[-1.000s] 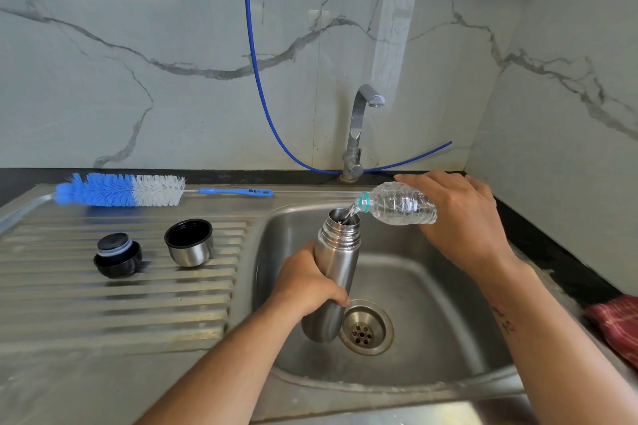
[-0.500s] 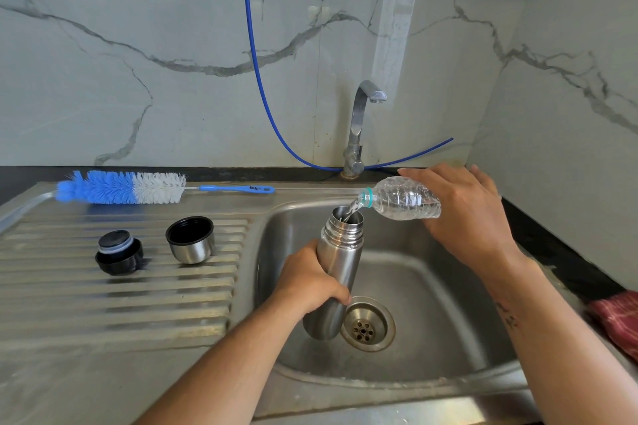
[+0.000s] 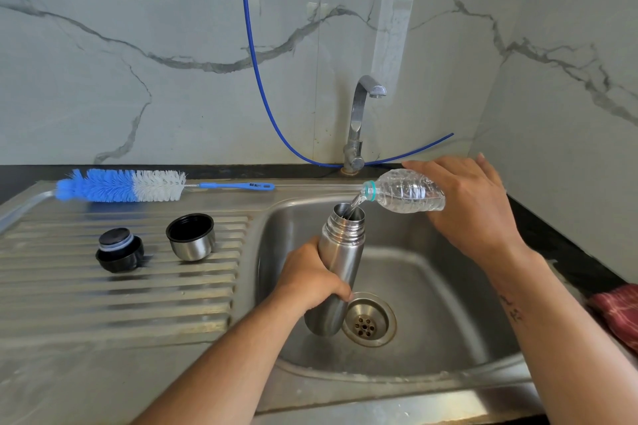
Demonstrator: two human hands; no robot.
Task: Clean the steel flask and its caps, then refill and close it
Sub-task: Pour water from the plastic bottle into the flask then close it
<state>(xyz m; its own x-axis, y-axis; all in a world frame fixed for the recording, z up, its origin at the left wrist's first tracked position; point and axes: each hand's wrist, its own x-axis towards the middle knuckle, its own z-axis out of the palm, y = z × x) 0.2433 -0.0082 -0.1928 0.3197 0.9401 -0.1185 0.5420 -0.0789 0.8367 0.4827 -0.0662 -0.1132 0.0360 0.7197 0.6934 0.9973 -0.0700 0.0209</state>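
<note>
The open steel flask [image 3: 340, 259] stands in the sink basin [image 3: 431, 304], gripped round its middle by my left hand [image 3: 310, 281]. My right hand [image 3: 469, 207] holds a clear plastic water bottle [image 3: 404, 195] tipped on its side above the flask's mouth. A thin stream of water runs from the bottle neck into the flask. On the ribbed drainboard [image 3: 121, 297] to the left sit the black inner stopper [image 3: 119, 250] and the steel cup cap [image 3: 191, 236], mouth up.
A blue and white bottle brush [image 3: 121, 185] lies along the back of the drainboard. The steel tap [image 3: 359, 121] rises behind the basin, with a blue hose [image 3: 255, 62] hanging down the marble wall. The drain [image 3: 367, 319] sits beside the flask's base. A red cloth [image 3: 618, 314] lies at far right.
The bottle has tilted a little further while water keeps pouring into the flask. Both hands stay in nearly the same places.
</note>
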